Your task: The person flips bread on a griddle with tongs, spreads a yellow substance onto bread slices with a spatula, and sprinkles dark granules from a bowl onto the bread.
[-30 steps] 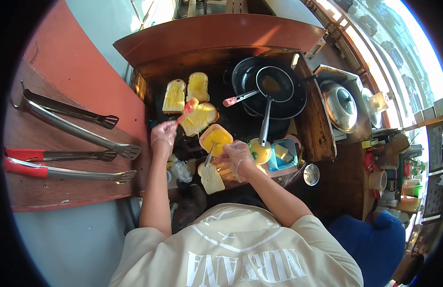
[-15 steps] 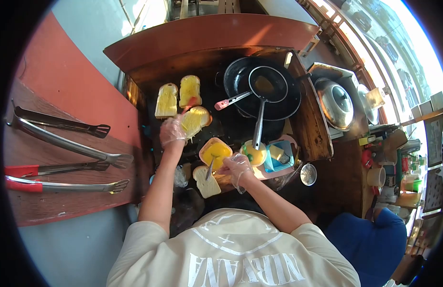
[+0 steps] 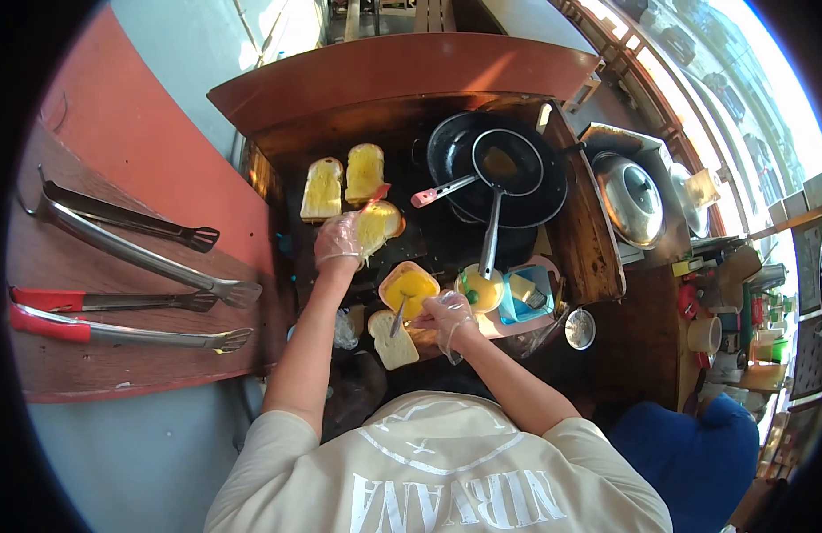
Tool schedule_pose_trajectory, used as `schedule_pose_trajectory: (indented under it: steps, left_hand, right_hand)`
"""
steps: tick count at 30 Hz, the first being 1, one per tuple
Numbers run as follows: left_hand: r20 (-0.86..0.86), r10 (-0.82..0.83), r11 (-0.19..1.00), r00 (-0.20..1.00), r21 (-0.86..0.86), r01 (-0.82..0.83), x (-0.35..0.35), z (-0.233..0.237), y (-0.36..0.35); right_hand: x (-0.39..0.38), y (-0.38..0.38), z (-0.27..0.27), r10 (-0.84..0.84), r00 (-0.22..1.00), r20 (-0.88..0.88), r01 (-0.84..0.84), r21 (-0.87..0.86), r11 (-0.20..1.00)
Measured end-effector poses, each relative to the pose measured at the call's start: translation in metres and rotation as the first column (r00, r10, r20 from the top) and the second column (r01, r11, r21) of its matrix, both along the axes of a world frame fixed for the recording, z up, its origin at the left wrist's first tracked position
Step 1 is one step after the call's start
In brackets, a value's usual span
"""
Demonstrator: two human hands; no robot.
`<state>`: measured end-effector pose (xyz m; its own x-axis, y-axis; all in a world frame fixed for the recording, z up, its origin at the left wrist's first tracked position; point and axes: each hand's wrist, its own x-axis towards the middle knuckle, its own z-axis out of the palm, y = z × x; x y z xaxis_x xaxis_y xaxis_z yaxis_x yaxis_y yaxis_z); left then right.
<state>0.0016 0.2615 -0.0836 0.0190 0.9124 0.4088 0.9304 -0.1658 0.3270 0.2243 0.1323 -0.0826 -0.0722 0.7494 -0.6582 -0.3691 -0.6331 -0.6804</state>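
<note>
My left hand [image 3: 338, 240], in a clear plastic glove, is closed at the left edge of a yellow-coated bread slice [image 3: 372, 233]. A red piece [image 3: 375, 197] shows just above its fingers. Two more coated slices, one on the left [image 3: 323, 189] and one on the right [image 3: 365, 171], lie beyond it. My gloved right hand [image 3: 450, 315] is closed beside a tub of yellow spread [image 3: 409, 282]; what its fingertips pinch is hidden. A metal utensil [image 3: 397, 320] leans from the tub over a plain bread slice [image 3: 394, 342].
Black pans [image 3: 553, 191] with a strainer [image 3: 508, 162] are at the back right. A cup [image 3: 480, 289] and a blue container [image 3: 526, 298] stand right of the tub. Several tongs [image 3: 153, 334] lie on the left ledge. Someone in blue [image 3: 686, 453] is at the lower right.
The whole view has shifted slightly, so the scene appears farther right. My left hand remains at the coated slice, and my right hand remains by the tub.
</note>
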Motion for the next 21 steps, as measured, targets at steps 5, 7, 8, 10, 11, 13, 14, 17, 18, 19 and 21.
schedule_pose_trajectory:
  steps: [5,7,8,10,11,13,14,17,18,19,21]
  left_hand:
    - [0.059,0.104,0.983,0.993,-0.157,-0.094,0.007,0.009,0.002]
    - [0.060,0.046,0.985,0.997,-0.172,-0.035,0.004,0.012,0.003]
    - [0.186,0.038,0.995,0.982,-0.102,-0.019,-0.003,0.014,-0.001]
    - [0.320,0.083,0.996,0.944,-0.036,-0.075,-0.014,0.034,-0.018]
    - [0.407,0.119,0.984,0.906,-0.173,-0.052,-0.023,0.051,-0.031]
    - [0.480,0.163,0.948,0.862,-0.318,-0.002,-0.025,0.085,-0.059]
    - [0.440,0.128,0.894,0.889,-0.440,0.089,-0.020,0.103,-0.074]
    - [0.388,0.003,0.803,0.922,-0.550,0.229,0.003,0.098,-0.100]
    - [0.371,-0.013,0.795,0.929,-0.560,0.235,0.013,0.091,-0.104]
    - [0.371,-0.014,0.813,0.929,-0.536,0.226,0.020,0.083,-0.106]
    - [0.430,0.060,0.807,0.901,-0.553,0.210,0.028,0.077,-0.108]
  right_hand:
    - [0.000,-0.003,-0.002,-0.011,0.999,-0.033,0.010,-0.021,1.000]
    - [0.000,0.001,0.000,-0.018,0.999,-0.039,0.017,-0.023,1.000]
    - [0.001,0.001,0.001,-0.013,0.999,-0.036,0.012,-0.021,1.000]
    - [0.004,0.001,0.001,-0.015,0.999,-0.031,0.014,-0.022,1.000]
    - [0.006,0.003,0.003,-0.020,1.000,-0.022,0.020,-0.003,1.000]
    - [0.009,0.005,0.002,-0.039,0.999,-0.011,0.039,0.001,0.999]
    - [0.011,0.006,-0.001,-0.018,1.000,-0.006,0.018,0.049,0.999]
    - [0.007,0.007,0.005,0.018,1.000,0.018,-0.020,0.110,0.994]
    - [0.001,0.010,0.013,0.029,0.999,0.033,-0.033,0.136,0.990]
    - [-0.004,0.011,0.027,0.032,0.997,0.073,-0.041,0.124,0.991]
    - [-0.010,0.012,0.026,0.048,0.995,0.092,-0.060,0.124,0.991]
